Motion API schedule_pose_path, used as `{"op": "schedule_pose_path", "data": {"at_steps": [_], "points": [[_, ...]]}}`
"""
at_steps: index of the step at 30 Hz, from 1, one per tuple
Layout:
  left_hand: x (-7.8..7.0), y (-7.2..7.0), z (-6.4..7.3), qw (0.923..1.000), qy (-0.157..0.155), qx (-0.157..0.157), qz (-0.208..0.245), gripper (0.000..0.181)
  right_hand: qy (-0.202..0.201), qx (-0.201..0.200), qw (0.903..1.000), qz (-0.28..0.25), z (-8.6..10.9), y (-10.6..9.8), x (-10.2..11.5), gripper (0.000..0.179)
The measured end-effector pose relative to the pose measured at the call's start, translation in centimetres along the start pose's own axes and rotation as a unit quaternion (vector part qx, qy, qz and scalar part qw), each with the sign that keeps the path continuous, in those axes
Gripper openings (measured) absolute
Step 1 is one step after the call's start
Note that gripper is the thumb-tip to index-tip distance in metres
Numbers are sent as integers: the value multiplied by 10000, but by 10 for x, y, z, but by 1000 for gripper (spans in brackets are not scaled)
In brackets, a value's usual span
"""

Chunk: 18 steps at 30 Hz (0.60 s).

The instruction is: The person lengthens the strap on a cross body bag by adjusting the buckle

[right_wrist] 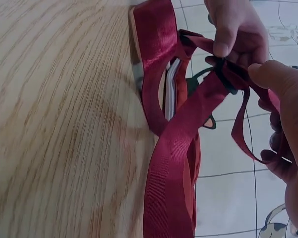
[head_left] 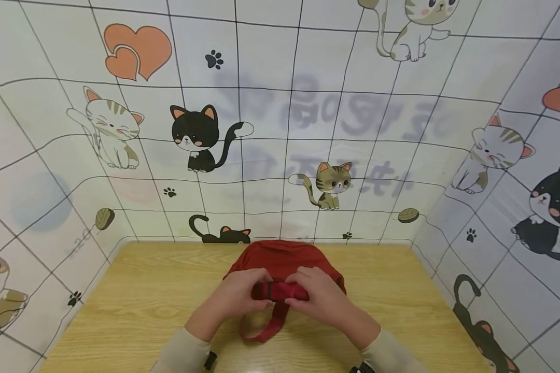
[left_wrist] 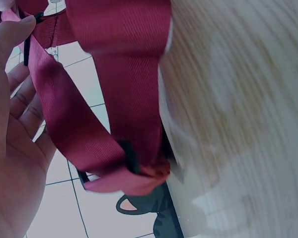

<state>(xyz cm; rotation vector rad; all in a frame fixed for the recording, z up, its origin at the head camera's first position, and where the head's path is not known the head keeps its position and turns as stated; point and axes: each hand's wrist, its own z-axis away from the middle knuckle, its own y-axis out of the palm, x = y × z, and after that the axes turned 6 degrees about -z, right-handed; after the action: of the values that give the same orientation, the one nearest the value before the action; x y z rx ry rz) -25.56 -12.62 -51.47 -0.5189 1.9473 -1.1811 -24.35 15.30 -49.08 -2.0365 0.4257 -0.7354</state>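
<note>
Pinching between thumbs and fingers, your left hand (head_left: pixel 239 294) and right hand (head_left: pixel 325 298) hold a red strap (head_left: pixel 289 291) around its black buckle (right_wrist: pixel 223 74), above the wooden table (head_left: pixel 144 311), just nearer you than the red bag (head_left: pixel 284 259).

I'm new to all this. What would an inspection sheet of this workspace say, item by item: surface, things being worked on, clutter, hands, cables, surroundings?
Surface: pale wooden table with visible grain.
Job's things: a red bag rests toward the table's far side; its red strap hangs in a loop toward the person; a black buckle sits on the strap between the hands.
Clutter: nothing seen.
Hands: left hand pinches the strap by the buckle; right hand grips the strap on the other side. Both wear pale sleeves.
Cables: nothing seen.
Surroundings: white walls with dark grid lines, cartoon cats, hearts and paw prints.
</note>
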Motion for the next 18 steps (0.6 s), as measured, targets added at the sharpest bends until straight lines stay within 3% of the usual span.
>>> {"op": "schedule_pose_path", "data": {"at_steps": [10, 18], "points": [[12, 3, 5, 9998, -186, 19, -30, 37, -510, -683, 9950, -515, 18, -8, -23, 37], [16, 2, 6, 9996, -260, -14, -103, 38, -538, -763, 9891, -1140, 24, -14, -28, 40]]}}
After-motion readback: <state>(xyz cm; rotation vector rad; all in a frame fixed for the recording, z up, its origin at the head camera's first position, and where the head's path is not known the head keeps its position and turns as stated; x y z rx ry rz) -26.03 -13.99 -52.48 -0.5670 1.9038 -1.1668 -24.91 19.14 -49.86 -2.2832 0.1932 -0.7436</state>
